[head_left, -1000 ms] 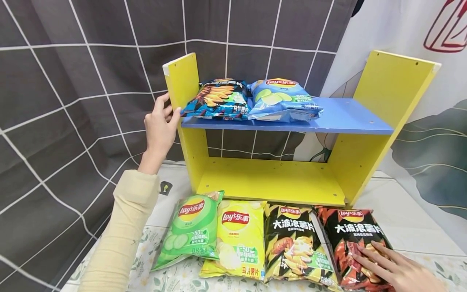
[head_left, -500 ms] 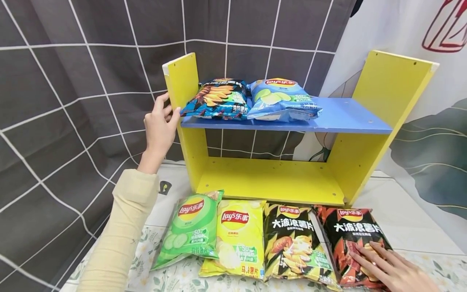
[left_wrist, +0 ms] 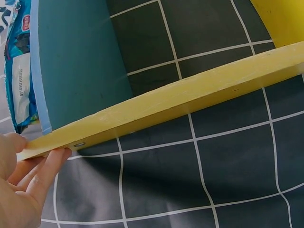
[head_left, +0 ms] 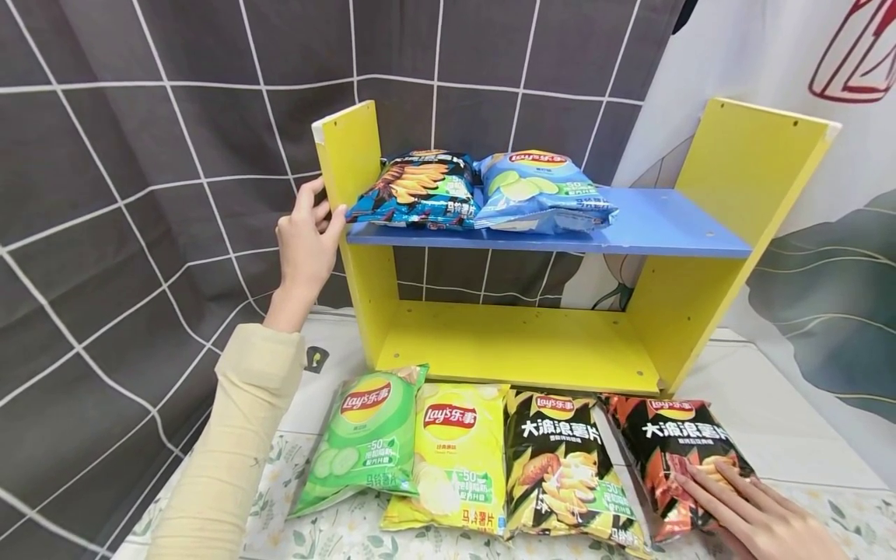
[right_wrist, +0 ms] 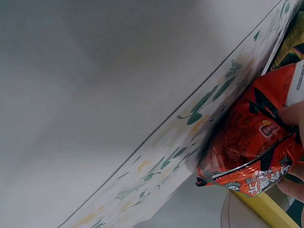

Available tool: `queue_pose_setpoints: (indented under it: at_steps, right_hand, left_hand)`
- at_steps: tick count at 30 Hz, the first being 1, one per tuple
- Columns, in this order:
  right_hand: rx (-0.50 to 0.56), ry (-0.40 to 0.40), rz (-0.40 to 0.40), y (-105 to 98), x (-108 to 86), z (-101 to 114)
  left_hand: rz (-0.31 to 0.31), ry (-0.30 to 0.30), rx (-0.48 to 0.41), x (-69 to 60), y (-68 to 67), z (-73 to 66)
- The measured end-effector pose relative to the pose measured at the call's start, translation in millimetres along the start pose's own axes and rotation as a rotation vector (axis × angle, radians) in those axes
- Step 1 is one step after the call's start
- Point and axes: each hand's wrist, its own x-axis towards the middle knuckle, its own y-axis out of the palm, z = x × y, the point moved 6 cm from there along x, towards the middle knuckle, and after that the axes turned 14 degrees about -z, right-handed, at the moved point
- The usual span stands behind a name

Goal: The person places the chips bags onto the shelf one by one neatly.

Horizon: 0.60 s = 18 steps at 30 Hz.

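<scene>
My left hand (head_left: pixel 308 237) holds the front edge of the shelf's yellow left side panel (left_wrist: pixel 156 104), thumb on one face and fingers on the other. At the lower right, my right hand (head_left: pixel 763 505) grips the lower part of a red and black chip bag (head_left: pixel 689 459), its fingers spread over the front. In the right wrist view the thumb (right_wrist: pixel 290 114) presses into the same bag, whose near end looks lifted off the cloth. To its left lie a black and gold chip bag (head_left: pixel 567 467), a yellow chip bag (head_left: pixel 455 459) and a green chip bag (head_left: pixel 364 435).
On the blue upper board (head_left: pixel 672 222) sit a dark blue chip bag (head_left: pixel 427 190) and a light blue chip bag (head_left: pixel 539 190), to the left. The yellow lower board (head_left: pixel 518 342) stands behind the row of bags. A grid-patterned curtain (head_left: pixel 175 155) hangs behind.
My right hand has taken hold of the red and black chip bag, and the bag's near end has risen slightly. My left hand stays on the panel.
</scene>
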Motion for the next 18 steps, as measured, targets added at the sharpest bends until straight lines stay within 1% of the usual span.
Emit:
queue_pose_setpoints:
  at_steps: [3, 5, 8, 10, 15, 17, 18]
  right_hand:
    - [0.024, 0.009, -0.016, -7.1, 2.9, 0.6]
    - [0.034, -0.004, -0.049, -12.8, 4.9, 1.1]
    - [0.013, 0.005, -0.053, -17.4, 4.2, 1.3]
    - [0.001, 0.005, -0.034, -19.2, 2.4, 1.3]
    - [-0.024, 0.040, 0.049, -22.2, -0.4, -0.2]
    - [-0.030, 0.034, 0.047, -25.6, 1.6, 0.5]
    - [-0.026, 0.020, 0.028, -28.1, 3.4, 1.4]
  left_hand:
    - [0.001, 0.002, -0.001, 0.0, 0.1, -0.7]
    - [0.004, 0.000, -0.001, -0.3, 0.2, -1.2]
    - [0.008, -0.005, -0.003, -0.9, 0.2, -0.9]
    - [0.009, -0.007, -0.005, -1.1, 0.0, -0.7]
    - [0.003, -0.008, -0.004, -0.6, -0.5, -0.2]
    - [0.004, -0.009, -0.001, -0.4, -0.5, -0.1]
    - [0.004, -0.010, -0.001, -0.4, -0.5, -0.1]
